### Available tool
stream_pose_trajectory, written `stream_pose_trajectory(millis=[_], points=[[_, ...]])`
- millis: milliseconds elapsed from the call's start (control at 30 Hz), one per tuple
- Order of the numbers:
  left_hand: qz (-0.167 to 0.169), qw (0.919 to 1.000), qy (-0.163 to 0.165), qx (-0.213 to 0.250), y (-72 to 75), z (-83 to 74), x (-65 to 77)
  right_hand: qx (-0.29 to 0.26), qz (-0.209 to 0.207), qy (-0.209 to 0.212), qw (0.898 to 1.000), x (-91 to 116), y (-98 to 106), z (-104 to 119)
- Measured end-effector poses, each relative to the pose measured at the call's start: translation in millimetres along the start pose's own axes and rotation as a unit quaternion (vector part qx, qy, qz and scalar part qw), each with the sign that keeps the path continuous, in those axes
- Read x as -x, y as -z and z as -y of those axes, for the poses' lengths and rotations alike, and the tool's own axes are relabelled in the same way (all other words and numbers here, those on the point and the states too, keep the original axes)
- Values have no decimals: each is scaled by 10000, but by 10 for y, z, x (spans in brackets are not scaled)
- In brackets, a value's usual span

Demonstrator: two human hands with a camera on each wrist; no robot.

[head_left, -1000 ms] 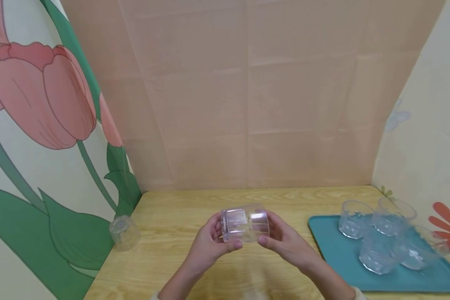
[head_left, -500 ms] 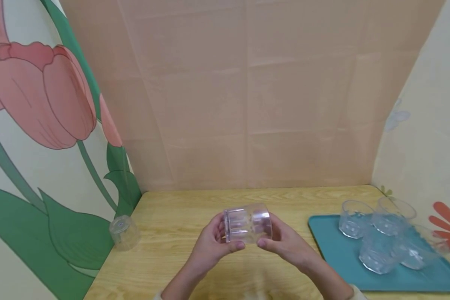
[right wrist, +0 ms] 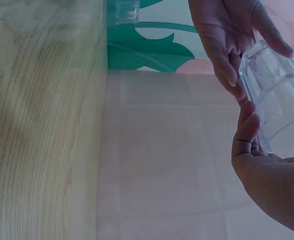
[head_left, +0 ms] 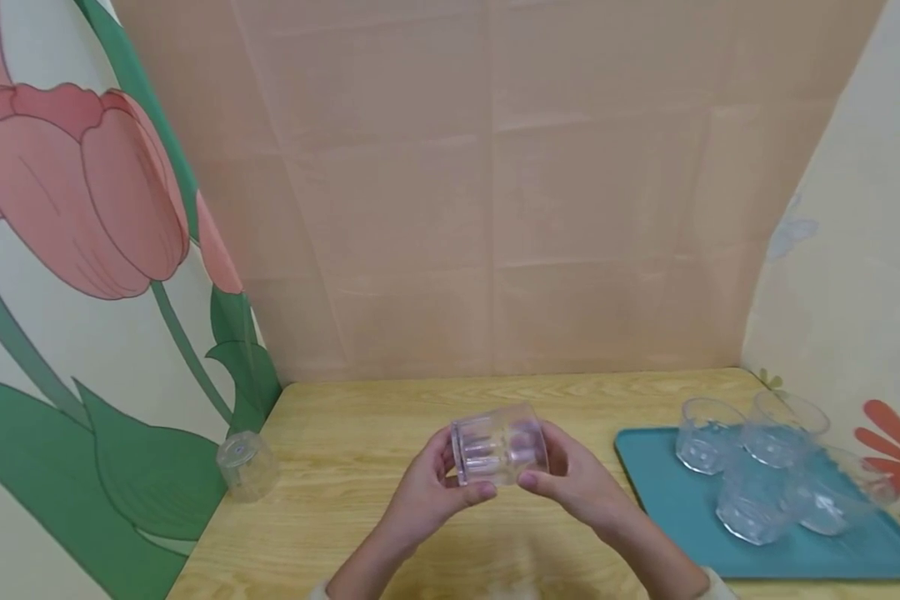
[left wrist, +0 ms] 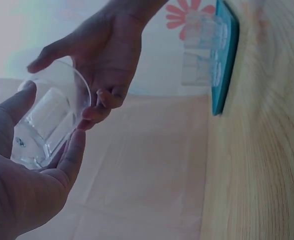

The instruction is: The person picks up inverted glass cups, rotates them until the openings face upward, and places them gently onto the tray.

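Both hands hold one clear faceted drinking glass (head_left: pixel 498 446) on its side above the middle of the table. My left hand (head_left: pixel 435 487) grips the thick base end, thumb along the near side and fingers behind. At the rim end my right hand (head_left: pixel 577 483) grips it, with its thumb on the near side too. In the left wrist view the glass (left wrist: pixel 49 117) sits between the left hand (left wrist: pixel 32 185) and the right hand (left wrist: pixel 107 60). The right wrist view shows its ridged wall (right wrist: pixel 279 90) with the right hand's fingers (right wrist: pixel 246 135) curled beneath.
A teal tray (head_left: pixel 660 500) at the right carries several clear glasses (head_left: pixel 753 500). Another clear glass (head_left: pixel 247 467) stands upside down at the table's left edge. Behind the wooden table (head_left: pixel 345 533) hangs a pinkish-beige sheet (head_left: pixel 495 208); flower-printed panels flank both sides.
The held glass has shifted slightly right and tilted a little more, its rim end higher. Both hands keep their hold and move with it.
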State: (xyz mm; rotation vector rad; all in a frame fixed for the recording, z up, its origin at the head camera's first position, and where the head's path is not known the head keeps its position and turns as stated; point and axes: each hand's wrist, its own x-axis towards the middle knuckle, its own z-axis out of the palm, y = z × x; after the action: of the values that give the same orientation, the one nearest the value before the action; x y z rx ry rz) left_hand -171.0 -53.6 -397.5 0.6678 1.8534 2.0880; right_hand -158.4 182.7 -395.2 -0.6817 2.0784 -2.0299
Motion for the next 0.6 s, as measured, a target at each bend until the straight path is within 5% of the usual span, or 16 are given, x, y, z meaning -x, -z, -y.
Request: stream_pose_trajectory(millis=[267, 600], points=[[78, 9997, 66, -209, 16, -8, -5, 22, -129, 98, 9999, 43, 45, 37], [58, 9939, -148, -1094, 149, 15, 9, 713, -637, -82, 9954, 153, 200, 60]])
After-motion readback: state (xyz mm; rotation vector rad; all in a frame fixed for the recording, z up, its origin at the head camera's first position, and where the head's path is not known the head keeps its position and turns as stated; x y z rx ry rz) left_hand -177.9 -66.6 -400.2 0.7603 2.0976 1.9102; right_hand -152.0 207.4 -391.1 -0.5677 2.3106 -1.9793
